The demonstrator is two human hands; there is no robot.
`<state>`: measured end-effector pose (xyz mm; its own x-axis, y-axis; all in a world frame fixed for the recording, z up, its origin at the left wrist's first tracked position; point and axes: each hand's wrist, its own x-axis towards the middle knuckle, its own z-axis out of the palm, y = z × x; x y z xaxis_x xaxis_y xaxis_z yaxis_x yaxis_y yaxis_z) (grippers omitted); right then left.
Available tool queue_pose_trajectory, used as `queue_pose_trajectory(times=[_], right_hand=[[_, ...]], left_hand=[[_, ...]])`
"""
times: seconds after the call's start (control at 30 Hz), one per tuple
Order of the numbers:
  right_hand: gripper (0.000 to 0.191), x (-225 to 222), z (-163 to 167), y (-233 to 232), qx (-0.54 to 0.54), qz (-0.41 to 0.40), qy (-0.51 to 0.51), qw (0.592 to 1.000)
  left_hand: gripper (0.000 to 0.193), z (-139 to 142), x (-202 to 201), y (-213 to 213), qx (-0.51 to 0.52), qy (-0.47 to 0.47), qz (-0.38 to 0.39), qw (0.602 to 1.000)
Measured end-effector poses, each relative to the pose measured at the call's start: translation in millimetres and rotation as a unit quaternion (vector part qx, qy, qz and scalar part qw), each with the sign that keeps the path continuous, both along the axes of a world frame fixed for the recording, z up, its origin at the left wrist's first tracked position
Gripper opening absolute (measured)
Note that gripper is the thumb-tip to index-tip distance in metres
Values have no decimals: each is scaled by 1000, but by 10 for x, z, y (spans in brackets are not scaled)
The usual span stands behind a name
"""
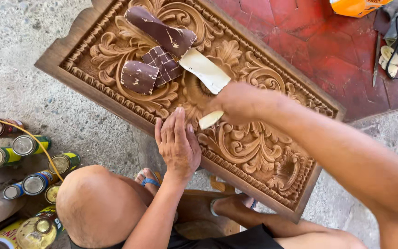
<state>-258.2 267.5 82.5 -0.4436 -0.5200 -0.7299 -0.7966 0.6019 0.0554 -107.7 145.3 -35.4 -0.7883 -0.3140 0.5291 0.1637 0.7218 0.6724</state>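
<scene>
- Brown carved wooden panel (pixel 254 147) lies slanted across the person's lap and the grey concrete floor (pixel 24 69); its far right corner reaches the red tiled floor (pixel 328 50).
- Metal cans (pixel 28 161) lie clustered at lower left, most on their sides, their shiny ends facing the camera; contents cannot be told; a yellow hose (pixel 33 138) crosses them.
- Left hand (pixel 177 144) rests flat and open on the panel's near edge, gripping nothing.
- Right hand (pixel 236 102) is closed around a folded strip of sandpaper (pixel 206 71), pressed to the carving at mid-panel.
- Three dark sandpaper pieces (pixel 155 46) lie loose on the panel's upper left; bare concrete lies open beyond that edge.
</scene>
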Motion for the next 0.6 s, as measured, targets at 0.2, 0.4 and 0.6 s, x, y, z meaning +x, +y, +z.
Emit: queue_pose_trajectory(times=[0.2, 0.4, 0.6], right_hand=[[29, 58, 141, -109, 41, 72, 6, 997], [44, 63, 18, 69, -50, 9, 3, 999], [31, 121, -105, 199, -112, 52, 69, 990]], left_hand=[[49, 6, 13, -4, -10, 3, -17, 1000], [50, -34, 6, 3, -10, 9, -12, 1000], [49, -51, 21, 9, -1, 2, -16, 1000]])
